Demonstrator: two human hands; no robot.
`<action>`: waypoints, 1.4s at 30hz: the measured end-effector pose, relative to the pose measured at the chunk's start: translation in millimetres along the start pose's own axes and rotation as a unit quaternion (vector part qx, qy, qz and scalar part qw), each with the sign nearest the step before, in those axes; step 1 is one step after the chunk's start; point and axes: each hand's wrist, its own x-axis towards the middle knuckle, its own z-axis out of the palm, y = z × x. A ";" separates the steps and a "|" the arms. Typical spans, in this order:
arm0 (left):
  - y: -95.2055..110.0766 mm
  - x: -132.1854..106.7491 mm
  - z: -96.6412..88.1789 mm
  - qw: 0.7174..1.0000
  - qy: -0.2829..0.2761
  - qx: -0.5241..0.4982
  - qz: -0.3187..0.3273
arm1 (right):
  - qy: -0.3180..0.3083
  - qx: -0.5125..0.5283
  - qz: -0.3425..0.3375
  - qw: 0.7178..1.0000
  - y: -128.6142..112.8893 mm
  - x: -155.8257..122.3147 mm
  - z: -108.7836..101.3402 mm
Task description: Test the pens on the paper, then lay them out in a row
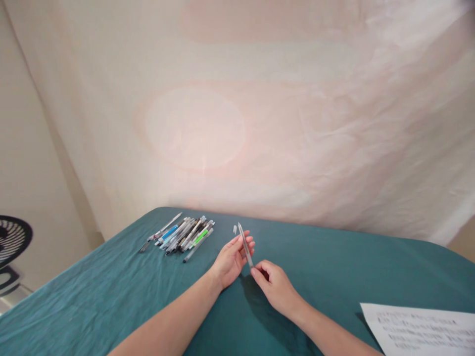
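A slim grey pen (245,243) is held between both hands above the teal table. My left hand (230,259) has its fingers curled round the pen's upper part. My right hand (273,285) pinches the pen's lower end. A small pale cap (235,229) lies on the cloth just left of the pen's tip. A pile of several pens (183,234) lies to the left of my left hand, some with blue or green bodies.
A teal cloth covers the table (111,291). A printed white sheet (423,329) lies at the front right corner. A pale draped fabric hangs behind the table. Part of a black fan (11,240) stands at the far left, off the table.
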 end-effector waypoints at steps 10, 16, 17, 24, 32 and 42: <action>-6.4 -5.0 4.9 0.995 0.005 0.095 0.021 | 0.042 0.076 0.015 0.996 9.5 4.8 -1.3; -7.0 -2.9 1.8 0.995 0.009 0.100 0.020 | 0.040 0.077 0.005 0.996 9.6 3.7 -2.4; -7.0 -2.9 1.7 0.995 0.011 0.098 0.019 | 0.040 0.078 0.005 0.996 9.3 3.4 -2.6; -5.9 -3.4 1.7 0.996 0.013 0.086 0.015 | 0.043 0.085 0.006 0.995 9.4 2.3 -3.6; -6.8 -2.3 1.6 0.998 0.016 0.047 0.025 | -0.006 0.176 0.036 0.984 10.9 5.9 -0.1; -7.4 -4.0 1.7 0.999 -0.006 0.048 0.013 | 0.020 0.162 0.031 0.986 12.3 3.5 -2.8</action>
